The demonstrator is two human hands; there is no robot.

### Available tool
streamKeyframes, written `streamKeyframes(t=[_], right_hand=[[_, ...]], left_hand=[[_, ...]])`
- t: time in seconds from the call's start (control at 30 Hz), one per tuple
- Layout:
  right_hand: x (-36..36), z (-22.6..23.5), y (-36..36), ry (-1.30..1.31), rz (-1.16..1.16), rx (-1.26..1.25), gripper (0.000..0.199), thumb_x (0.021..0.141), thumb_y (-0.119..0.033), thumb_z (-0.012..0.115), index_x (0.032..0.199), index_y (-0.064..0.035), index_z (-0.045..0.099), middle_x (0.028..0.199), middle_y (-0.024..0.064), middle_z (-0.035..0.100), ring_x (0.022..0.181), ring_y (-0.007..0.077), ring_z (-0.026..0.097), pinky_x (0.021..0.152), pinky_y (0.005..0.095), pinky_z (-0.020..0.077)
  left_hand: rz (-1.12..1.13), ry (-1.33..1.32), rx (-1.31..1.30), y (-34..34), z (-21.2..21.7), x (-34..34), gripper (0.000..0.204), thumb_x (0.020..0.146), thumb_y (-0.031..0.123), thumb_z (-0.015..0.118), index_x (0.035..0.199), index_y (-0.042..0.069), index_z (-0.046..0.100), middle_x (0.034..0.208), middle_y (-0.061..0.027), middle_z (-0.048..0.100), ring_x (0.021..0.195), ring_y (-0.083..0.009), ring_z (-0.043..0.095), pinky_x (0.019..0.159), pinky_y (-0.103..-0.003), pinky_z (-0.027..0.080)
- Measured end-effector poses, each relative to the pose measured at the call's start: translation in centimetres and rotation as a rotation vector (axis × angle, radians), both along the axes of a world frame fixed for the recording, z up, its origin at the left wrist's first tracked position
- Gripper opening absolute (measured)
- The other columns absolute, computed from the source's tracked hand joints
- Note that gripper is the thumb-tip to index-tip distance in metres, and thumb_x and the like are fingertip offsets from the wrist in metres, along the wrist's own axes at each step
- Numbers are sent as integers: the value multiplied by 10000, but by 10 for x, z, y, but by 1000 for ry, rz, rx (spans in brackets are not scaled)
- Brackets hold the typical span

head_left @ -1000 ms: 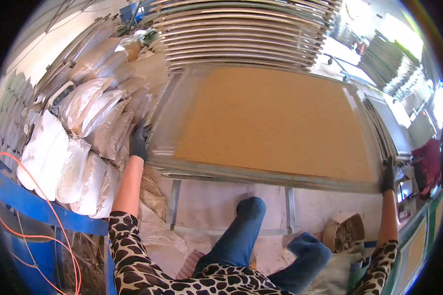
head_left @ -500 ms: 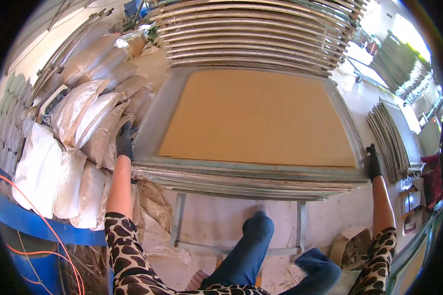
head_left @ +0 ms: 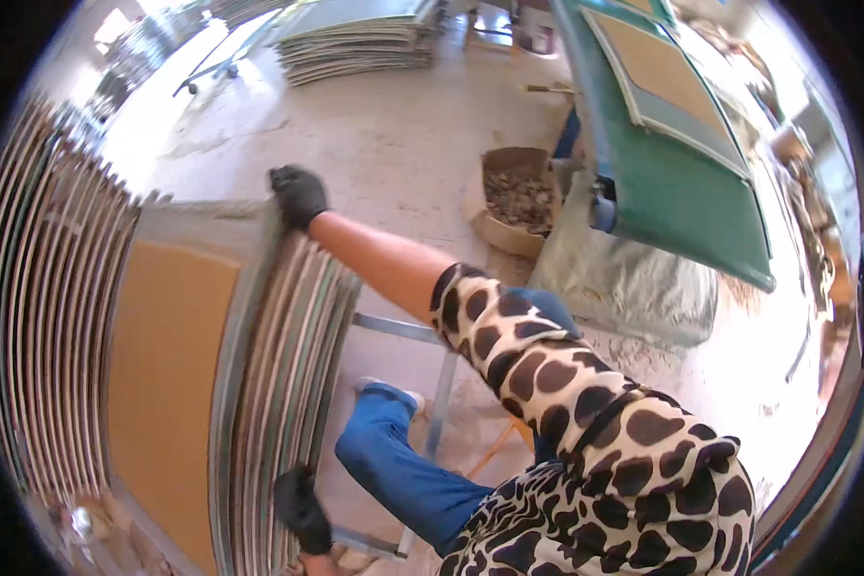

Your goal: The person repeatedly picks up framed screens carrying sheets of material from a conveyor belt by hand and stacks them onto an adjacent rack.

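A flat metal-edged frame with a tan sheet [head_left: 168, 384] on it tops a stack of similar frames [head_left: 283, 384] at the left. My right hand [head_left: 300, 197], in a black glove, is closed at the far corner of this top frame. Lower down, my left hand [head_left: 302, 509], also black-gloved, is beside the stack's front edges. Its fingers are blurred and partly turned away, so their grip is unclear. My right arm reaches across the view in a spotted sleeve.
More frames [head_left: 53, 317] stand in rows at the far left. At the upper right, a green conveyor belt [head_left: 672, 192] carries a framed tan sheet [head_left: 662, 72]. Below it are a box of brown scraps [head_left: 518, 202] and a grey covered bundle [head_left: 634, 298]. Another frame stack [head_left: 355, 53] lies farther back.
My view has swung right, bringing the conveyor and scrap box into sight while the sacks have left it. My left hand has gone from the frame's left corner to the stack's front.
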State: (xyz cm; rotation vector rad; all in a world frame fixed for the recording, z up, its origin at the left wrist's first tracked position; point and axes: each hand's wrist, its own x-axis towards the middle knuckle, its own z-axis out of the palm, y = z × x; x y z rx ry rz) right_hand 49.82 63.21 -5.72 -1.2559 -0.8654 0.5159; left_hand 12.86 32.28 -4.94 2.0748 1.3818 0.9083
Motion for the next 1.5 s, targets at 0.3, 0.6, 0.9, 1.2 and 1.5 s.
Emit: streamKeyframes(t=[0.3,0.6,0.9,1.2,1.5], right_hand=[[201,-279,-151,-490,-17,-598,363,812,-266,458,1093,-48,529,1121,165,512,1057,293,467,916,363,348],[496,-475,-223,-597,-671,-1328,372,811,-279,454,1106,-69,541,1173,158,492,1081,308,469,896,411,377],[475,-478,-165,-401,-402,-1362,489,789,-326,491,1231,-122,438,1263,150,414,1135,302,417,930,367,352],[298,-181,-35,452,232,-726,433,743,-61,520,1173,-45,482,981,79,571,771,146,552,568,263,480],[52,47,208,128,596,-497,358,742,-116,614,1083,-41,537,777,50,590,634,91,544,505,235,458]], left_hand=[[-590,483,-247,47,-71,139,212,737,194,567,882,46,615,770,-143,599,750,-292,582,685,-375,448],[-612,553,-467,157,-98,213,120,767,52,572,873,13,614,789,-131,611,724,-264,572,682,-360,449],[-539,525,-655,162,-91,209,204,728,212,570,862,63,609,778,-139,595,735,-316,566,686,-403,427],[-794,624,-654,250,137,240,267,797,140,474,1044,93,564,834,-114,588,760,-282,564,678,-393,438],[86,723,218,650,160,84,324,735,199,590,1031,70,570,1004,-145,570,922,-299,537,807,-374,418]])
